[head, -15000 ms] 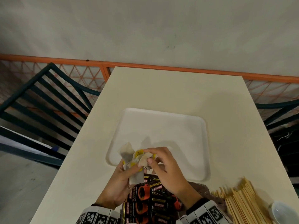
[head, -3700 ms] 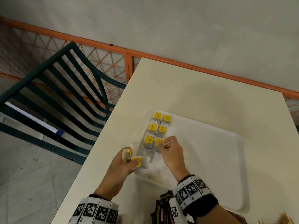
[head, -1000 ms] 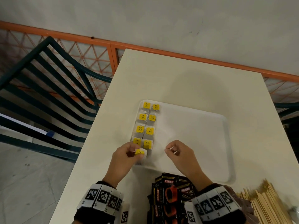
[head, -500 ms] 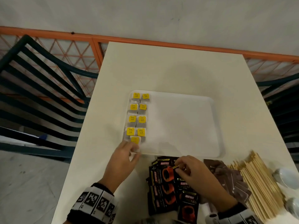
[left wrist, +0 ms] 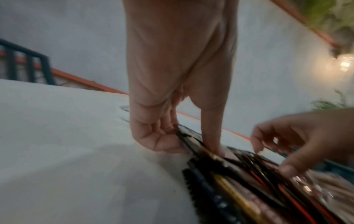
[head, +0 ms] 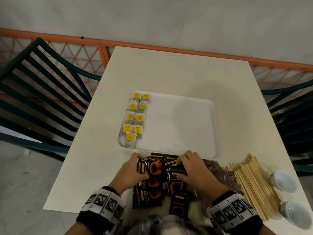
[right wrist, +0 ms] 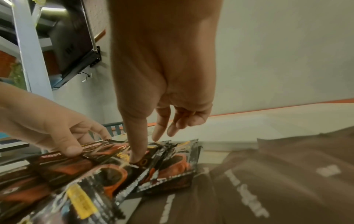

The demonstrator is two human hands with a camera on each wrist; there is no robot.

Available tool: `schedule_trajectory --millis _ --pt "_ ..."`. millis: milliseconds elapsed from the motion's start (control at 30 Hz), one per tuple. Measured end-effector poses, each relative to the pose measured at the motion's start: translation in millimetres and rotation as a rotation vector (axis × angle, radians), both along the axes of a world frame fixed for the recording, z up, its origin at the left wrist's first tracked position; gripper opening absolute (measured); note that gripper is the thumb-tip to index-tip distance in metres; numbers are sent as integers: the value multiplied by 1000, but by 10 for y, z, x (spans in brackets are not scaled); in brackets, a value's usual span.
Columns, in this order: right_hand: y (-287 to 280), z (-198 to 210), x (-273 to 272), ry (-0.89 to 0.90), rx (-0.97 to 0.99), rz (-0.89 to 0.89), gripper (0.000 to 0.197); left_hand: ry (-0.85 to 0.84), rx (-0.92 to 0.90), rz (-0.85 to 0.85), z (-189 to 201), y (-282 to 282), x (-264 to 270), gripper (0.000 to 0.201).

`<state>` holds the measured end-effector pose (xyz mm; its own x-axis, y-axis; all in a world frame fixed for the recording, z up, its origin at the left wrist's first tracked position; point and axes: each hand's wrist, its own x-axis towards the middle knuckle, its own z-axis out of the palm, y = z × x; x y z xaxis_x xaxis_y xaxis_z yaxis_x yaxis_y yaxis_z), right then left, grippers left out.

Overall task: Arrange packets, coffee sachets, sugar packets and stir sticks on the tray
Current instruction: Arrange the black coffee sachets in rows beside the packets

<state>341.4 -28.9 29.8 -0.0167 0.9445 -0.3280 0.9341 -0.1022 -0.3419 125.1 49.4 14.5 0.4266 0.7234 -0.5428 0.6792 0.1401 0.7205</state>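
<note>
A white tray (head: 177, 124) lies mid-table with several yellow-tagged tea bags (head: 133, 119) in two columns along its left side. Just in front of it is a pile of black and orange coffee sachets (head: 155, 168). My left hand (head: 141, 167) pinches the left sachet (left wrist: 239, 181), thumb on top and fingers curled under its edge (left wrist: 189, 144). My right hand (head: 182, 168) rests on the right sachets (right wrist: 107, 174), where its thumb presses down and its index fingertip touches the far edge (right wrist: 146, 148). Brown sugar packets (head: 220, 173) and wooden stir sticks (head: 250, 184) lie further right.
Two white cups (head: 282, 180) stand at the table's front right corner. Dark slatted chairs flank the cream table (head: 169, 70), one on the left (head: 42, 99) and one on the right (head: 291, 116). An orange railing and a grey wall run behind.
My left hand has left the last tea bag at the tray's near left corner and come down onto the sachet pile. The right hand stays on the sachets.
</note>
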Motion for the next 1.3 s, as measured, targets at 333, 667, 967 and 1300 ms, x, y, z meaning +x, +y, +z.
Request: schedule_trajectory --millis 333,667,967,1300 --pt "111 272 -56 397 26 -1 49 -373 -176 303 284 31 -229 49" --pt "383 472 -376 825 31 -92 11 -577 -31 395 553 -79 -46 44" --pt "647 647 -531 1210 281 -464 31 -799 -165 453 609 -91 21 74" --pt "609 618 -913 832 244 11 47 -946 -175 652 848 23 93 30"
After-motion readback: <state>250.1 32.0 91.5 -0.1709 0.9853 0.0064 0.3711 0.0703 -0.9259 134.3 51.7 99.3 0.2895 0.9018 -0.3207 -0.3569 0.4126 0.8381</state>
